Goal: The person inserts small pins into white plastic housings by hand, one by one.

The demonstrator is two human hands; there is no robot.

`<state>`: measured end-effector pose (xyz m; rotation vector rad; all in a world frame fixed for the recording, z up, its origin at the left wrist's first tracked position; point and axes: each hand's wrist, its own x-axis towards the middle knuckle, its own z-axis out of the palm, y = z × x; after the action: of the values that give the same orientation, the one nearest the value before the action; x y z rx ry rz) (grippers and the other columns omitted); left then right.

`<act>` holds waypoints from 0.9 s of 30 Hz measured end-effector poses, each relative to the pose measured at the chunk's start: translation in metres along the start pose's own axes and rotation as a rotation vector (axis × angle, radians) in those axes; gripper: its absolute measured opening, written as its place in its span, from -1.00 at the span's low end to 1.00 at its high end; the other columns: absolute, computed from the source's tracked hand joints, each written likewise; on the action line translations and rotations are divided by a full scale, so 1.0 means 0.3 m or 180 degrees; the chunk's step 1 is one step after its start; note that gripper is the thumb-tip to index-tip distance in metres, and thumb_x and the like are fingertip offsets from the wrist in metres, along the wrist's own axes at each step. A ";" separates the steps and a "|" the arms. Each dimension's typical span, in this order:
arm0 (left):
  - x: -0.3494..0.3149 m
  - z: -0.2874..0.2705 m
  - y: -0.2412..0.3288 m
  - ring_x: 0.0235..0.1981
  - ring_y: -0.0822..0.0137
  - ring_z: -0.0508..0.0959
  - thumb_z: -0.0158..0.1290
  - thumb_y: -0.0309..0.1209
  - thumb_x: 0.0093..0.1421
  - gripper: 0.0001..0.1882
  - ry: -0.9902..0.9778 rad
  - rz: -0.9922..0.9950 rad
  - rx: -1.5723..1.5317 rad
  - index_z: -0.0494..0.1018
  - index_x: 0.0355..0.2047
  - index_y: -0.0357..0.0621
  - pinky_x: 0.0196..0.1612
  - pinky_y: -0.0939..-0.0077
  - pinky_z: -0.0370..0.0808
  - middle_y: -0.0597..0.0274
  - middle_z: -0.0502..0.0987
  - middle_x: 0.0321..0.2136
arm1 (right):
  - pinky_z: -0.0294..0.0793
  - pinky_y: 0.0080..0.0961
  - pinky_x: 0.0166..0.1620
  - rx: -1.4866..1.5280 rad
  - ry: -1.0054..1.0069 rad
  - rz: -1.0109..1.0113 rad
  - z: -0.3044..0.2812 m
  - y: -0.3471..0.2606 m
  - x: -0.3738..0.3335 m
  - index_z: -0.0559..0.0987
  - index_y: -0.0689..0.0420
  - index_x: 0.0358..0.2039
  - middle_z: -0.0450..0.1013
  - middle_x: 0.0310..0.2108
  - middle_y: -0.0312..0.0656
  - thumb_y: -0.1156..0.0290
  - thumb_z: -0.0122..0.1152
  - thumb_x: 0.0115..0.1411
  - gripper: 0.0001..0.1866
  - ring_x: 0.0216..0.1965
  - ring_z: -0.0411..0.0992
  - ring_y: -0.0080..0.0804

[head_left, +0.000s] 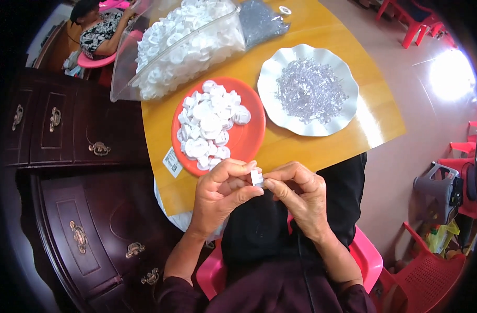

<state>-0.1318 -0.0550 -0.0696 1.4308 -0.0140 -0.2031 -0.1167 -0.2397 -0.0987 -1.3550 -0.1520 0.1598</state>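
Note:
Just off the near edge of the table, my left hand (223, 190) pinches a small white plastic part (257, 178) upright between thumb and fingers. The fingertips of my right hand (300, 194) are pressed together against the part's right side; anything between them is too small or hidden to make out. Beyond my left hand, an orange-red plate (255, 136) carries a heap of white plastic pieces (211, 123), some round and some blocky. A white scalloped plate (307, 129) to the right of it holds many small clear plastic pieces (311, 89).
A clear bin (124, 83) full of white plastic pieces stands on the wooden table (353, 136), beside a bag of grey pieces (262, 23). Dark drawers (82, 229) flank me on the left. Another person (100, 31) sits at the far left. Red chairs (431, 276) stand at right.

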 end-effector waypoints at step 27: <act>0.576 -0.480 0.299 -0.02 0.26 0.52 0.08 -0.36 0.32 -0.75 0.1863 0.2465 0.3903 0.56 -0.05 -0.15 0.06 0.41 0.42 0.19 0.55 -0.08 | 0.49 -0.30 -0.23 -0.3673 0.0347 -0.1034 -0.233 -0.111 0.326 0.63 0.01 -0.32 0.49 -0.32 -0.31 0.41 0.27 0.12 -0.91 -0.17 0.47 -0.29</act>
<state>0.0687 0.0719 -0.0213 2.5131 -0.2413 1.0373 -0.0060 -0.2937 -0.0790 -2.4488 -0.4056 -0.3365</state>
